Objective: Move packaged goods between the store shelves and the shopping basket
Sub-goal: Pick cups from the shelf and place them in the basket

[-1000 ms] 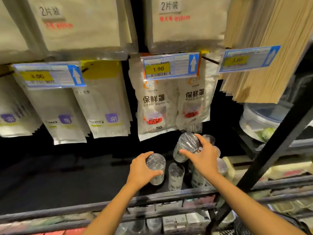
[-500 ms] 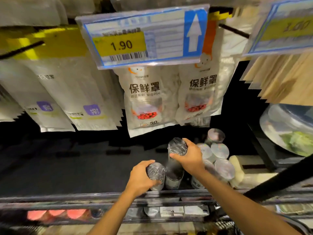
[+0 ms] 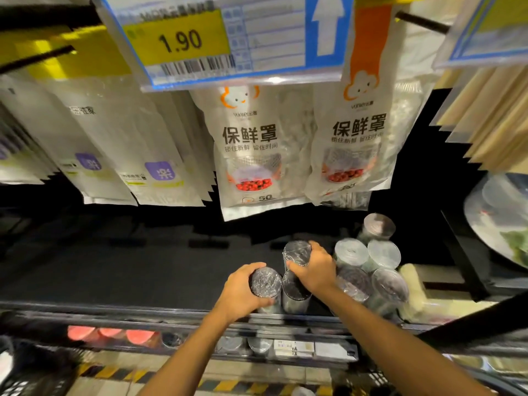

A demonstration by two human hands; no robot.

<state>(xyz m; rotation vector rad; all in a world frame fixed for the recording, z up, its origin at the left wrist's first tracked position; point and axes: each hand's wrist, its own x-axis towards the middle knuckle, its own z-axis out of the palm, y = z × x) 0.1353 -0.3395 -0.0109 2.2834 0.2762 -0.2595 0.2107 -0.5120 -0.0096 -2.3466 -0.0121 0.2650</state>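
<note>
The right hand (image 3: 314, 271) curls round the top of a wrapped roll (image 3: 297, 252), now lower and more upright than a second ago, just behind the middle roll (image 3: 294, 292). The left hand (image 3: 243, 294) still grips the left roll (image 3: 265, 281), which touches the middle roll on the dark shelf (image 3: 128, 267). A cluster of rolls (image 3: 368, 261) stands just right of the right hand.

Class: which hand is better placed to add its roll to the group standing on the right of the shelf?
Right. The right hand grips its roll beside that group; the left hand sits farther left, past a free roll.
</note>
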